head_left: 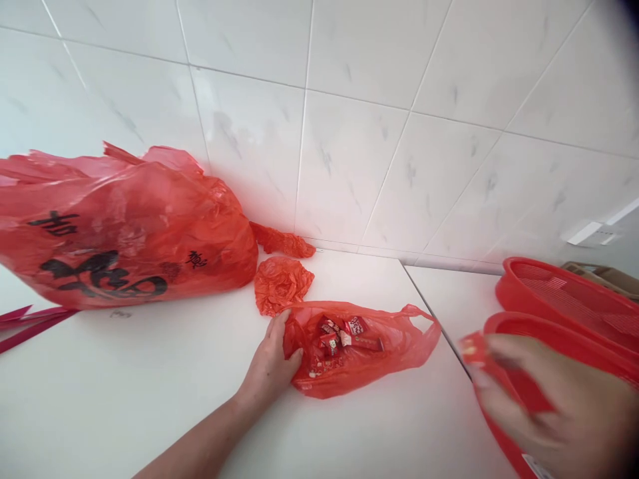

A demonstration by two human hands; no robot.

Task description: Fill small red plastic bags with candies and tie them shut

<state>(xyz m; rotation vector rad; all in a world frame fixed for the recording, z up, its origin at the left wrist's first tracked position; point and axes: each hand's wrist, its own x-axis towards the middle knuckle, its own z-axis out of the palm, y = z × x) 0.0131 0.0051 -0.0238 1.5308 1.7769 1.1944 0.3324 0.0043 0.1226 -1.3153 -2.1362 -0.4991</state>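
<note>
My left hand [273,356] grips the near-left rim of a thin red plastic bag [402,346], its thumb inside the opening. Several small red wrapped packets [357,336] lie in the bag, which rests on its side on the white table. My right hand [554,399], smeared by motion, is over the front red plastic basket [519,322] at the right. Between its thumb and fingers is a small red packet [473,349] with yellowish marks, too blurred to read. The far part of the basket's inside is hidden behind the hand.
A large, full red plastic bag [200,233] with black characters stands at the left. Crumpled red bags [283,285] lie near the tiled wall [349,159]. Behind the front basket is a second red basket [559,286]. Magenta ribbons [34,329] stick out at far left.
</note>
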